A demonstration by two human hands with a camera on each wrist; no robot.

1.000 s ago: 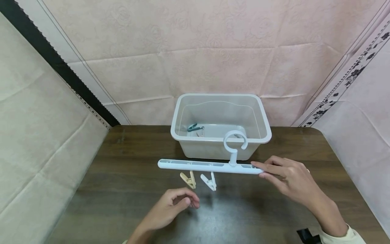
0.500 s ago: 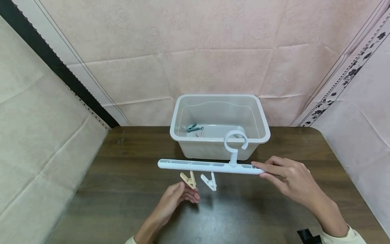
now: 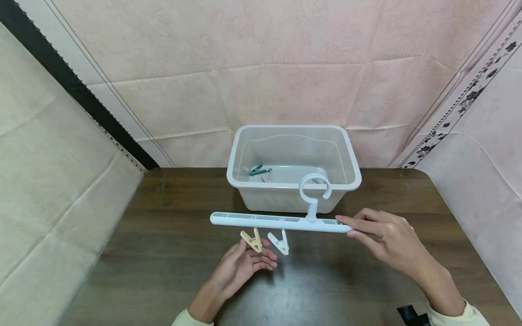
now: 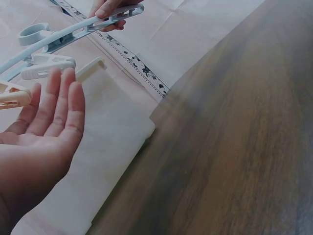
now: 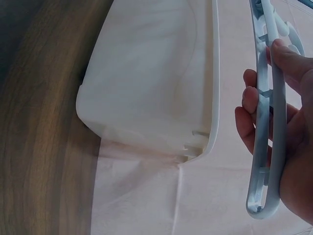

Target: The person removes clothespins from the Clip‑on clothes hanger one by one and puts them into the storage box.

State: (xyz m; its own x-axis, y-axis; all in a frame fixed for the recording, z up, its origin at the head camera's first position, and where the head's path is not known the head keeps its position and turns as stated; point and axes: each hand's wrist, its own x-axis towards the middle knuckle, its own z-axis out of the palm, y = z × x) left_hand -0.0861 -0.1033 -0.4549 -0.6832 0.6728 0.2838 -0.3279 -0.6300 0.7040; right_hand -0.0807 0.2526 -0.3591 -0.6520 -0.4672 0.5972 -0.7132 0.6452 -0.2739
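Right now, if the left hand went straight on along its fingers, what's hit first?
Probably the white clip below the hanger: the fingertips of the left hand overlap it in the left wrist view. Depth is unclear, so they may pass under it.

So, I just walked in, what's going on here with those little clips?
A person is handling a pale plastic hanger: the right hand has its grip on one end. A beige clip and a white clip hang below the bar. The left hand is right by the beige clip, fingers loosely extended; I can't tell whether it touches it. Beyond the hanger, a bin stands on the table, with a teal clip inside.
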